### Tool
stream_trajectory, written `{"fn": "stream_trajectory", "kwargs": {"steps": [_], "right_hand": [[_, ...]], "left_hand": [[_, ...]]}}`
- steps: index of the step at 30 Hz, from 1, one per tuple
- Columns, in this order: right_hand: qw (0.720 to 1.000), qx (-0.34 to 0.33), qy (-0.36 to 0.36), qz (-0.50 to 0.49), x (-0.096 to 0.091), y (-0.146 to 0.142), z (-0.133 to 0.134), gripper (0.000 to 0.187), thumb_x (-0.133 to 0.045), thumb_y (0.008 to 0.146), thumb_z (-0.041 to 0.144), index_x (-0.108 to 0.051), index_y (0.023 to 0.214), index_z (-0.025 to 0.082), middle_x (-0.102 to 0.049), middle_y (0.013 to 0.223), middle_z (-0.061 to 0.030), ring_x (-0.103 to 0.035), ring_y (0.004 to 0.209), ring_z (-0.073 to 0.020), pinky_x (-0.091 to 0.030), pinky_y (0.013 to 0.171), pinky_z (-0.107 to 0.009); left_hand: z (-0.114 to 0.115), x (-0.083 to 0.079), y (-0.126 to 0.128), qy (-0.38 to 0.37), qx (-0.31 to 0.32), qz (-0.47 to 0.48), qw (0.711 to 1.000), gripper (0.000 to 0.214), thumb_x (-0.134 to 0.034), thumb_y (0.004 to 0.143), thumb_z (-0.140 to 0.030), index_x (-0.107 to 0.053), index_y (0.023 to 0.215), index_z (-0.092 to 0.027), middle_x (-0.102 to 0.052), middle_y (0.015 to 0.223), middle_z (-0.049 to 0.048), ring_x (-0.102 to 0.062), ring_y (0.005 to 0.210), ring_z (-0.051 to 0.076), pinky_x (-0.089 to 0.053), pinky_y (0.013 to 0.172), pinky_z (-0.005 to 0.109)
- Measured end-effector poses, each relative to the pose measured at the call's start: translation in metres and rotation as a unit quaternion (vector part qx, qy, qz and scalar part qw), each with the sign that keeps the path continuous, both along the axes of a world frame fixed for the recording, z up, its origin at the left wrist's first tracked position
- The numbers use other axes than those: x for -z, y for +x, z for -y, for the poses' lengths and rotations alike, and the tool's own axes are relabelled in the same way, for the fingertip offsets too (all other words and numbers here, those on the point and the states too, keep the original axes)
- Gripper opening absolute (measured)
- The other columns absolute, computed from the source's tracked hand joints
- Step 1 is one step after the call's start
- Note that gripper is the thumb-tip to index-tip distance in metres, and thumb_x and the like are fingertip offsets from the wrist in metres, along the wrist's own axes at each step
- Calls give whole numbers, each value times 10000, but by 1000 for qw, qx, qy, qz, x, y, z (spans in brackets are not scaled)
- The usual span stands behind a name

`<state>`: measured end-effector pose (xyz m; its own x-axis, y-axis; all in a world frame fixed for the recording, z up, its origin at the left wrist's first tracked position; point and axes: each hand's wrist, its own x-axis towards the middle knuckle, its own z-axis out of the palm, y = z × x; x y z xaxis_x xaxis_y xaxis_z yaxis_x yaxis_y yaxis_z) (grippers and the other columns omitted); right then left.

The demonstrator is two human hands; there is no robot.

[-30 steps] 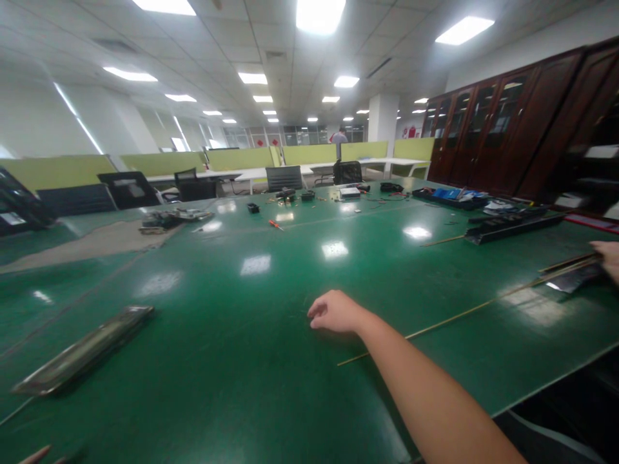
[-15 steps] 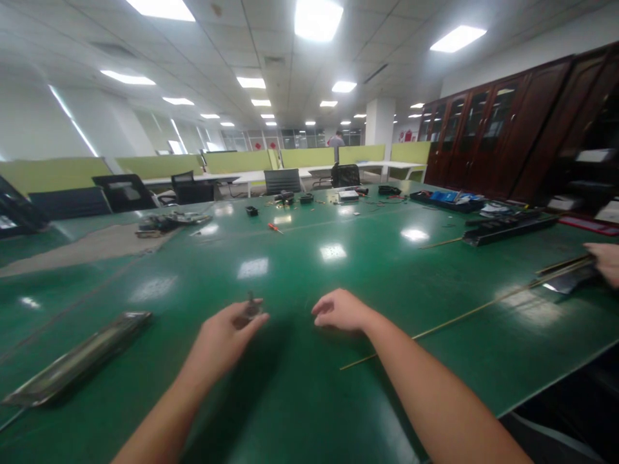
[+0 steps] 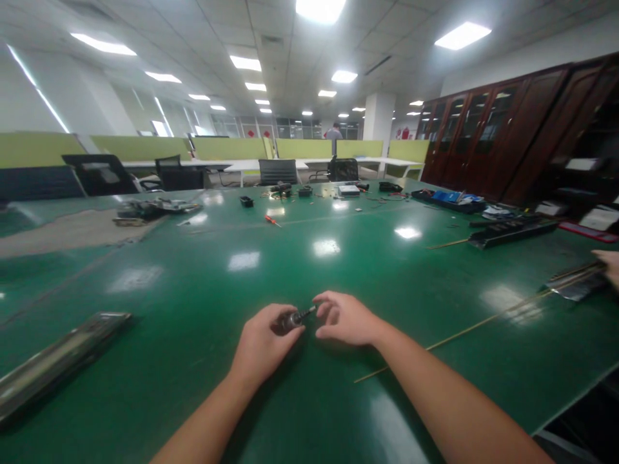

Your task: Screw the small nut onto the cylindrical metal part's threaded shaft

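My left hand (image 3: 265,338) is closed round a small dark cylindrical part (image 3: 291,321) with a thin shaft that points up and to the right. Its far side is hidden in the palm. Just beyond the shaft's tip, my right hand (image 3: 348,319) has its fingers curved and apart, with nothing seen between them. Whether a fingertip touches the shaft I cannot tell. Both hands are low over the green tabletop (image 3: 271,277). A long thin brass-coloured rod (image 3: 464,330) runs beneath or behind my right forearm.
Another person's hand (image 3: 610,265) is at the right edge, by a bundle of rods (image 3: 575,280). A long wrapped piece (image 3: 58,361) lies at left. Farther off are a red screwdriver (image 3: 271,220), a black tray (image 3: 449,201) and a dark channel-shaped piece (image 3: 512,233).
My left hand has moved right, close to my right hand, and the part in it has tipped from upright to pointing right. My right hand's fingers have spread.
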<state>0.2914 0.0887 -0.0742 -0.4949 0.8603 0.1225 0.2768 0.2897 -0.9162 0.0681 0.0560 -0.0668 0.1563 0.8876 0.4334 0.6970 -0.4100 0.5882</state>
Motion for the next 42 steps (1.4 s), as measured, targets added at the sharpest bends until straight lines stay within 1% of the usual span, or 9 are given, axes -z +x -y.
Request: {"fn": "stream_trajectory", "kwargs": {"steps": [3, 8, 11, 13, 20, 26, 29, 35, 42], "right_hand": [[998, 0, 65, 16, -3, -2, 6, 568, -785, 699, 196, -584, 1231, 198, -687, 992, -35, -628, 667, -116, -503, 627, -241], [976, 27, 202, 77, -11, -4, 12, 350, -738, 718, 161, -681, 1061, 202, -690, 998, -35, -632, 836, -164, -493, 759, -277], [966, 30, 238, 93, -12, -5, 12, 253, -709, 745, 161, -706, 995, 197, -699, 939, -31, -632, 845, -169, -479, 766, -276], [963, 30, 248, 100, -11, -6, 12, 220, -700, 754, 160, -715, 970, 197, -703, 916, -28, -634, 831, -167, -474, 761, -273], [962, 29, 252, 104, -12, -5, 13, 186, -691, 762, 171, -727, 940, 209, -715, 893, -16, -639, 822, -161, -463, 748, -258], [963, 43, 243, 106, -14, -5, 15, 180, -702, 755, 187, -733, 930, 212, -721, 874, -6, -638, 792, -150, -457, 717, -247], [962, 35, 245, 117, -13, -4, 14, 147, -696, 777, 210, -748, 915, 218, -724, 867, -10, -641, 798, -156, -456, 731, -258], [963, 23, 241, 121, -12, -4, 12, 150, -696, 797, 223, -762, 931, 232, -733, 891, -17, -650, 829, -166, -461, 767, -269], [961, 20, 242, 135, -14, -3, 11, 140, -696, 807, 231, -766, 927, 223, -736, 892, -27, -648, 831, -172, -452, 760, -274]], "left_hand": [[3, -3, 6, 16, 43, 4, 999, 245, -717, 791, -283, -703, 1035, -268, -679, 970, -5, -635, 888, 175, -487, 785, 281], [5, -1, 9, 10, 72, 9, 997, 260, -720, 811, -242, -706, 1067, -281, -684, 1013, -2, -636, 931, 172, -487, 820, 274], [6, 1, 8, 23, 75, 12, 997, 301, -746, 792, -232, -693, 1085, -277, -697, 1002, -6, -645, 917, 172, -487, 820, 273], [7, 2, 8, 32, 72, 15, 997, 311, -758, 783, -245, -685, 1084, -271, -703, 991, -7, -650, 903, 172, -488, 808, 273], [10, -1, 11, 35, 76, 12, 996, 212, -756, 788, -271, -690, 988, -255, -707, 935, -9, -649, 849, 169, -484, 751, 268], [10, -2, 11, 33, 80, 22, 996, 194, -740, 789, -275, -694, 974, -239, -707, 923, 9, -650, 837, 175, -489, 743, 275], [10, -2, 12, 29, 79, 20, 996, 197, -731, 793, -282, -697, 979, -228, -709, 929, 22, -654, 847, 182, -496, 756, 284], [12, -5, 13, 33, 78, 17, 996, 201, -728, 789, -299, -699, 972, -223, -713, 929, 35, -658, 846, 195, -504, 753, 292], [11, -4, 13, 34, 66, 17, 997, 196, -748, 778, -297, -704, 955, -227, -709, 910, 22, -654, 831, 185, -493, 738, 282]]}}
